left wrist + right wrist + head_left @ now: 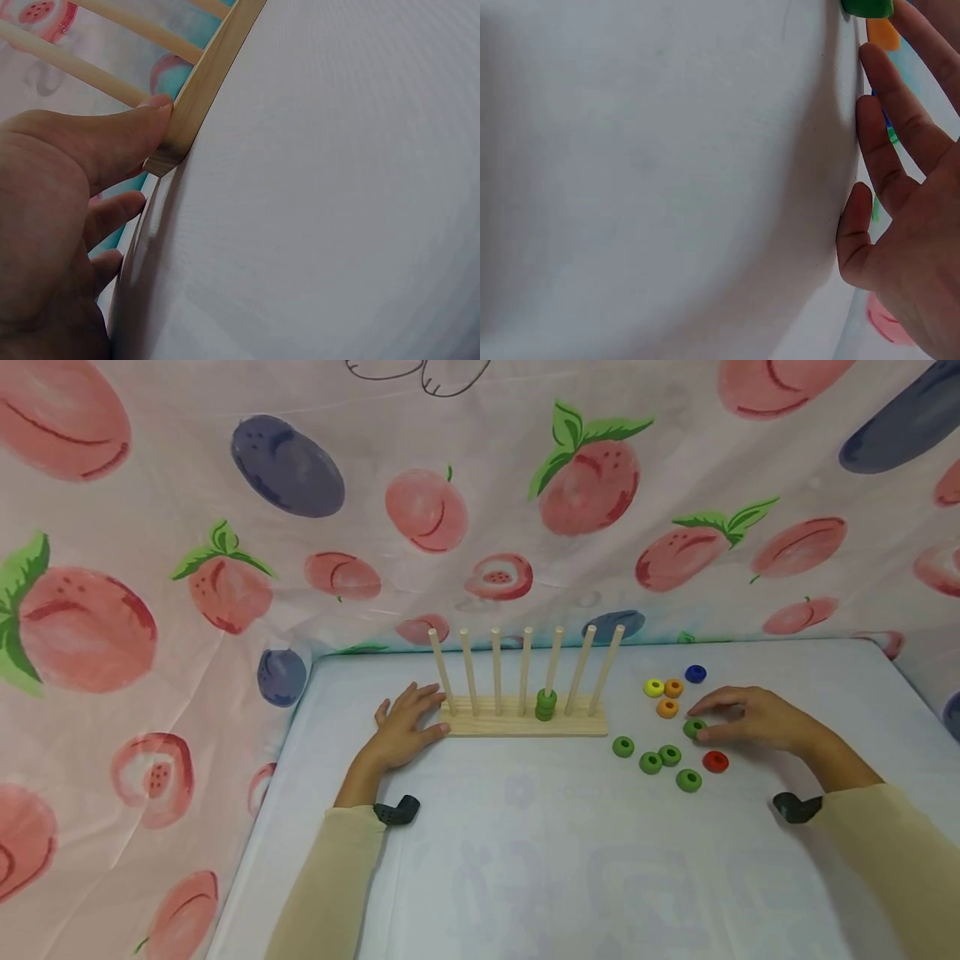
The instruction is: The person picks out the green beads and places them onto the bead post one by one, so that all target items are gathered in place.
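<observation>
A wooden peg stand (487,725) with several upright pegs stands at the back of the table. Two green beads (545,704) are stacked on one of its pegs. My left hand (401,731) grips the stand's left end; in the left wrist view the thumb (142,135) presses the base's edge. On the right, my right hand (757,720) pinches a green bead (694,727) between thumb and index finger, low over the table. The same bead shows at the top of the right wrist view, where the other fingers (900,112) are spread.
Several loose green beads (651,763) lie between the stand and my right hand. A red bead (716,762) is close below that hand. Behind are a yellow bead (654,687), two orange beads (667,708) and a blue bead (696,674). Fruit-patterned cloth (375,527) hangs behind the table.
</observation>
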Motion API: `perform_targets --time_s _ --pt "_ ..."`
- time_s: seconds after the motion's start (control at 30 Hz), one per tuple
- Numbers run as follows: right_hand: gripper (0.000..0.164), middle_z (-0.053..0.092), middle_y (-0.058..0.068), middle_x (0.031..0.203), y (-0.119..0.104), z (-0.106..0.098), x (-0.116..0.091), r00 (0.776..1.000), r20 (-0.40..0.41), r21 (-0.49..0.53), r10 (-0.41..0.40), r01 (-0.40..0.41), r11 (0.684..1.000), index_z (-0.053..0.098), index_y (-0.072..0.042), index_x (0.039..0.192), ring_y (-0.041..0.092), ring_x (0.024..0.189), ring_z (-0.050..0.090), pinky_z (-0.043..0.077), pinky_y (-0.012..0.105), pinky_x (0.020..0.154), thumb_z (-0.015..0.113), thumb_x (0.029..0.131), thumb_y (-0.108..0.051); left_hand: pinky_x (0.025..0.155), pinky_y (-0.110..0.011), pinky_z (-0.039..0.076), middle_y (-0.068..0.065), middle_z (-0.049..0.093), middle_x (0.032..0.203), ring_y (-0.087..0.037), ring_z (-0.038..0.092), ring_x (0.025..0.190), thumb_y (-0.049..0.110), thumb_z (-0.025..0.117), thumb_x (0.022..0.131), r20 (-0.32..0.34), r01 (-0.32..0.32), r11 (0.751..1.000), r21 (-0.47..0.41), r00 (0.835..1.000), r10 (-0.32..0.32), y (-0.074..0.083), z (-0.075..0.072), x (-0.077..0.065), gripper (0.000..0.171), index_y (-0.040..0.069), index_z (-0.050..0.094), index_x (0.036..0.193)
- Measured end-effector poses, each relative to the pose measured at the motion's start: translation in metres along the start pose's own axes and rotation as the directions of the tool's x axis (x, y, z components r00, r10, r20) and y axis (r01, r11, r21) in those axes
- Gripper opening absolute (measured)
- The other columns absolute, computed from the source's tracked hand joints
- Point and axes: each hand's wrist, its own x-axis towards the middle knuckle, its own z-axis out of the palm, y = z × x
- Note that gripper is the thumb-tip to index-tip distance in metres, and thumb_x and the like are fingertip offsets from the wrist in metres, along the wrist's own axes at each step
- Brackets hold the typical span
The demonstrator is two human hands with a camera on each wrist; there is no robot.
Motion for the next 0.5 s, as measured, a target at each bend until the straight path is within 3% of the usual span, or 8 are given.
perform_targets --time_s 0.5 --pt "0.053 0.062 0.013 0.135 0.0095 0.0004 0.0066 1.000 0.020 0.003 0.012 -0.012 1.000 0.074 -0.019 0.120 0.041 0.134 0.043 0.031 0.075 0.106 0.085 0.078 -0.050 0.118 -0.069 -0.007 -0.005 0.035 0.166 -0.034 0.010 0.159 0.043 0.066 0.098 -0.007 -0.007 1.000 0.007 1.000 0.007 0.0006 -0.0002 -0.0004 0.060 0.017 0.051 0.150"
